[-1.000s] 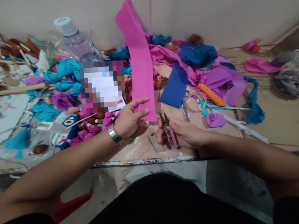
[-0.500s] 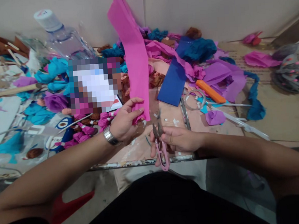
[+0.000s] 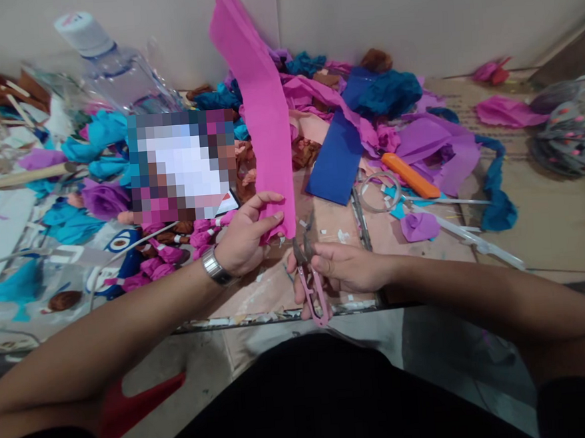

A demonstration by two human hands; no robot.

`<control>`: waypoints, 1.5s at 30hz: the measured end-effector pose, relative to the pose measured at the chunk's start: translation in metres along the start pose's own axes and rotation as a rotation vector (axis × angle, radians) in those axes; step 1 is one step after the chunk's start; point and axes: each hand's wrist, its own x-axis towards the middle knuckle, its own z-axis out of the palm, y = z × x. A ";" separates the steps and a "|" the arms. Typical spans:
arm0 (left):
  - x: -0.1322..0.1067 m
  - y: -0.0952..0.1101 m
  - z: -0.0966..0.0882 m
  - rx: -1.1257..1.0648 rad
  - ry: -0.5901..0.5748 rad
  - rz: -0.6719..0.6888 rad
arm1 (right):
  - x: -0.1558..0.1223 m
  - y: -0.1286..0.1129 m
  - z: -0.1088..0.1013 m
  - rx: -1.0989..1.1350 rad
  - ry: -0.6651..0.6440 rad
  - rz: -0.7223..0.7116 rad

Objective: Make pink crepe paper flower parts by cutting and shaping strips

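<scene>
Left hand (image 3: 246,239) pinched the lower end of the pink paper strip (image 3: 263,107), held upright near the desk's (image 3: 548,228) front edge. Right hand (image 3: 343,269) gripped the pink snips (image 3: 309,278), blades parted just below the strip. Cutting step; blades needed aligning on the paper edge.

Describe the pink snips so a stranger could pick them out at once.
Start at the tall pink crepe strip that the left hand holds upright. Just right of its bottom edge, the right hand grips the pink snips, blades pointing up. Unlike the orange cutter, they are in a hand.
</scene>
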 end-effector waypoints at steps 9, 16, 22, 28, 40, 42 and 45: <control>0.000 0.001 0.000 -0.014 -0.013 -0.005 | -0.003 -0.005 0.004 -0.007 0.038 0.025; -0.002 0.003 0.001 -0.019 -0.024 -0.003 | -0.003 -0.004 0.002 0.005 0.045 0.007; -0.003 -0.001 0.002 0.027 -0.074 -0.015 | -0.002 -0.005 0.001 0.015 0.122 0.008; -0.002 0.002 0.002 0.052 -0.014 0.026 | -0.002 -0.006 0.001 0.040 0.177 -0.001; 0.000 0.000 0.001 0.114 0.058 0.108 | -0.001 -0.002 -0.005 0.069 0.158 -0.043; 0.000 0.000 0.001 0.123 0.068 0.108 | -0.002 -0.002 -0.006 0.070 0.152 -0.031; 0.000 0.000 0.001 0.113 0.077 0.116 | -0.002 -0.001 -0.007 0.070 0.125 -0.020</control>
